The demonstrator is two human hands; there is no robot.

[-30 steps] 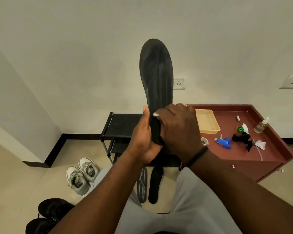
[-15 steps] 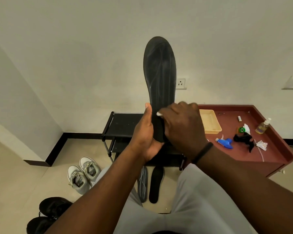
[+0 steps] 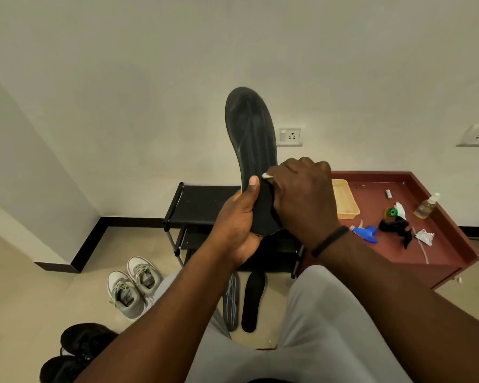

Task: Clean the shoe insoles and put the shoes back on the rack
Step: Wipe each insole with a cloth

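A black insole [image 3: 253, 139] stands upright in front of me, toe end up. My left hand [image 3: 239, 225] grips its heel end, thumb on the left edge. My right hand [image 3: 304, 197] is curled against the insole's lower part and pinches a small white wipe [image 3: 266, 176], of which only a corner shows. Two more insoles [image 3: 242, 299] lie on the floor between my knees. Grey sneakers [image 3: 132, 288] and black shoes [image 3: 78, 352] sit on the floor to the left. The black shoe rack [image 3: 202, 205] stands behind my hands.
A dark red low table [image 3: 448, 244] at the right carries a yellow tray [image 3: 343, 200], a blue spray bottle [image 3: 367, 233], a clear bottle [image 3: 426, 207], a black cloth [image 3: 394, 226] and small bits. The wall is close behind.
The view has shifted, and the insole sits lower in it. My right hand stays against the insole's lower part, my left hand keeps its grip on the heel.
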